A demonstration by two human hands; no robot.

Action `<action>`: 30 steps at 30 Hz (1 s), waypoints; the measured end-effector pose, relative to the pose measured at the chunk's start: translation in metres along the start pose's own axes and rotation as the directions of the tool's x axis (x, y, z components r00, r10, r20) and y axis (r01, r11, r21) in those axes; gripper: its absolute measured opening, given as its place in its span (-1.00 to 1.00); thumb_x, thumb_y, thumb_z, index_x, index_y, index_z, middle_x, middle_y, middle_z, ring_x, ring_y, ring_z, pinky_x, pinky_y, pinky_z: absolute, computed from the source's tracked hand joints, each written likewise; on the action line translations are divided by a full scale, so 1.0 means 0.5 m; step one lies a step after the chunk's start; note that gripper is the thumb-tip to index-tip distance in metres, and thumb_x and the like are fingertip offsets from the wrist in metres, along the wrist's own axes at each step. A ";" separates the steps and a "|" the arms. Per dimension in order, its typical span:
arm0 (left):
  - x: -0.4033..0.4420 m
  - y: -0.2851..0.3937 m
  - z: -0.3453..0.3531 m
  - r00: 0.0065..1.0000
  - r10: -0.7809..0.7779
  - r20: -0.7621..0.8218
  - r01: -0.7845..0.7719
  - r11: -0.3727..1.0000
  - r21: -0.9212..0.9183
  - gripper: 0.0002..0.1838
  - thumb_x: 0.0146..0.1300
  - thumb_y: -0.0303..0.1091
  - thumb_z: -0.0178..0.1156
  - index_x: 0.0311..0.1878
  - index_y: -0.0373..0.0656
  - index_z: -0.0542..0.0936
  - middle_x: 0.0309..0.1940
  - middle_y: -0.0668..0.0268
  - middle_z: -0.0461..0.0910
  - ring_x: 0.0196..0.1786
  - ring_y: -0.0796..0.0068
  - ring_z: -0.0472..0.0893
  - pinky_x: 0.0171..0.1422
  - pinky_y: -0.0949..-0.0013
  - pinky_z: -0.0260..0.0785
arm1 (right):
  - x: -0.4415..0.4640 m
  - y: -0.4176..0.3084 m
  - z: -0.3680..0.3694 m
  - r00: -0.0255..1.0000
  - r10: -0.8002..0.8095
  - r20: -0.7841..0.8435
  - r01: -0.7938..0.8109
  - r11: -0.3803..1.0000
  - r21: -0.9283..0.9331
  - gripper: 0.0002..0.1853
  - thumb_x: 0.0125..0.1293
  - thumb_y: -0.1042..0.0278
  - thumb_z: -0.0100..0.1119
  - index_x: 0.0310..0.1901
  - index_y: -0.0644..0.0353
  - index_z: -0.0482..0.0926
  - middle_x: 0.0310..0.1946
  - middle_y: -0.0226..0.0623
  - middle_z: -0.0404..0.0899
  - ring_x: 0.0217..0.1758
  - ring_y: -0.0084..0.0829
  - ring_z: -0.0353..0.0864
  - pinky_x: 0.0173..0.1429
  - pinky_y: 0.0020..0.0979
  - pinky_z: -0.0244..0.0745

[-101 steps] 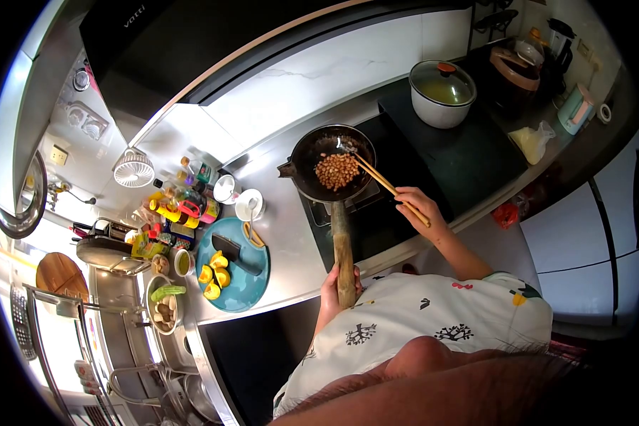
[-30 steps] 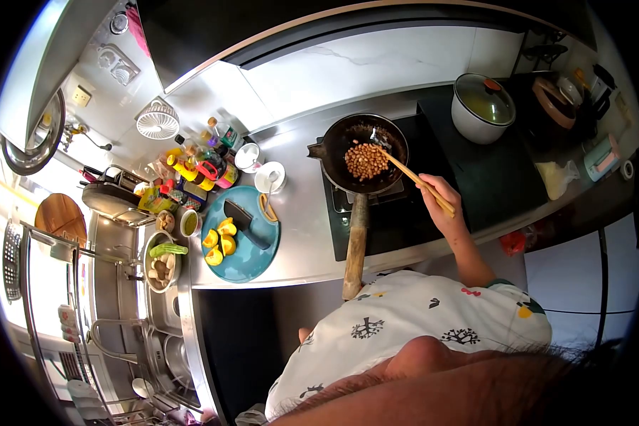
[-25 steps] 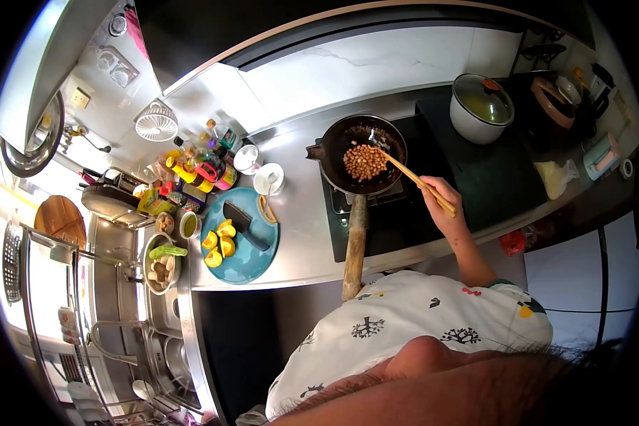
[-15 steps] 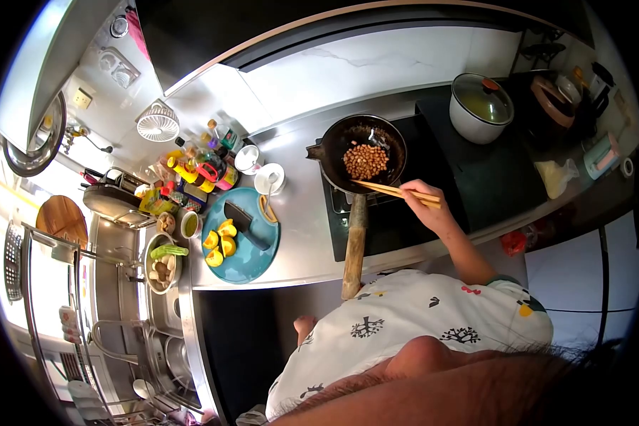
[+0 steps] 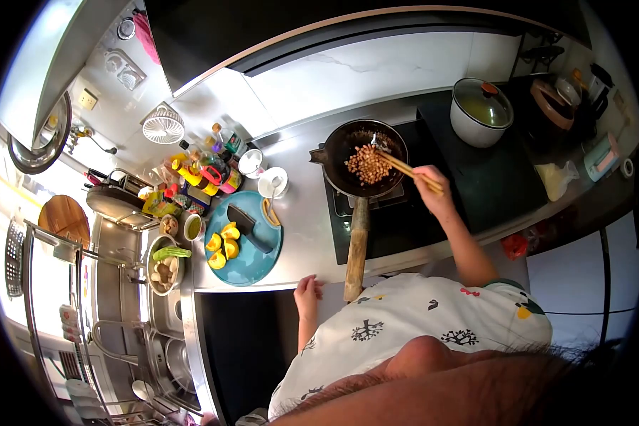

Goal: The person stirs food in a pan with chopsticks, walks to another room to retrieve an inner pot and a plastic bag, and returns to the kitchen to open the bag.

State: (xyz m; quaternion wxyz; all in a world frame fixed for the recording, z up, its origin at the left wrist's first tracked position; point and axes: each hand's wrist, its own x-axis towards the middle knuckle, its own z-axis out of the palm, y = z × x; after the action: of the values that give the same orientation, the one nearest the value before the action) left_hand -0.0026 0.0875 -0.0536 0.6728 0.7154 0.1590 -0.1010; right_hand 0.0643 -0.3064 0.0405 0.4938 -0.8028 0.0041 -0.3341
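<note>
My right hand [image 5: 432,190] is closed round wooden chopsticks [image 5: 399,165], whose tips reach among the peanuts [image 5: 368,165] in a dark pan [image 5: 348,183]. The pan stands on the hob, its wooden handle [image 5: 356,259] pointing toward my body. My left hand [image 5: 309,291] hovers near the counter's front edge, left of the handle. It holds nothing, and its fingers are loosely bent and slightly apart.
A blue-green board [image 5: 252,266] carries a knife [image 5: 247,226] and yellow pieces [image 5: 218,260]. White cups [image 5: 272,182] and several bottles [image 5: 213,170] stand behind it. A lidded pot [image 5: 479,131] sits right of the pan, and a sink [image 5: 165,312] lies left.
The chopstick tips have moved from the pan's near rim up into the peanuts, my right hand rising slightly. My left hand has come forward from beside my body toward the counter edge.
</note>
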 end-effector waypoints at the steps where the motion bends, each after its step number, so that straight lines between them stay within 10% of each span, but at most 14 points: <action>1: 0.000 0.022 0.023 0.996 -0.024 0.091 0.024 1.000 -0.002 -0.74 0.40 -0.36 0.00 0.01 -0.27 0.56 -0.42 0.29 0.62 -0.55 0.64 0.47 -0.51 0.57 0.32 | -0.009 0.016 0.022 0.999 0.029 0.044 -0.033 0.995 0.095 -0.89 0.23 0.61 0.15 -0.21 0.27 0.55 -0.32 -0.25 0.55 -0.29 -0.43 0.57 -0.22 -0.50 0.46; 6: -0.012 0.089 0.130 0.918 -0.089 0.387 0.154 0.978 -0.140 -0.48 0.49 0.03 -0.18 0.05 -0.26 0.53 -0.27 0.21 0.62 -0.35 0.53 0.54 -0.24 0.40 0.44 | -0.018 -0.080 0.056 0.988 -0.126 0.092 0.107 0.977 0.184 -0.88 0.20 0.65 0.17 -0.23 0.27 0.57 -0.29 -0.25 0.58 -0.24 -0.40 0.61 -0.15 -0.49 0.47; 8: -0.026 0.117 0.150 0.722 -0.129 0.680 0.293 0.947 -0.132 -0.36 0.48 0.18 -0.32 0.10 -0.23 0.48 -0.22 0.20 0.60 -0.29 0.43 0.56 -0.17 0.34 0.43 | -0.022 -0.103 0.057 0.972 -0.153 0.176 0.122 0.977 0.173 -0.89 0.21 0.64 0.17 -0.24 0.27 0.56 -0.28 -0.24 0.59 -0.22 -0.38 0.63 -0.13 -0.48 0.49; 14: -0.009 0.101 0.167 0.526 -0.099 0.845 0.589 0.758 -0.278 -0.34 0.45 0.24 -0.35 0.19 -0.18 0.36 -0.35 0.22 0.49 -0.41 0.37 0.48 -0.34 0.36 0.34 | -0.016 -0.054 0.013 0.990 -0.126 0.065 0.122 0.991 0.055 -0.86 0.18 0.67 0.13 -0.25 0.25 0.55 -0.34 -0.24 0.54 -0.32 -0.36 0.59 -0.23 -0.46 0.46; 30: -0.032 0.145 0.180 0.541 -0.211 0.814 0.657 0.710 -0.253 -0.41 0.47 0.18 -0.33 0.17 -0.15 0.34 -0.40 0.25 0.43 -0.44 0.36 0.44 -0.40 0.32 0.32 | -0.033 -0.138 0.015 0.959 -0.171 0.227 0.136 0.977 0.165 -0.89 0.19 0.67 0.16 -0.26 0.27 0.56 -0.24 -0.22 0.59 -0.21 -0.38 0.63 -0.14 -0.49 0.50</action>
State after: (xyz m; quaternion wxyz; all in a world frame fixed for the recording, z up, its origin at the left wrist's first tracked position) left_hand 0.0149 -0.0066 0.0127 0.7965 0.3272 0.0765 -0.5027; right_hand 0.0333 -0.2594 0.0846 0.5211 -0.7965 -0.1427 -0.2715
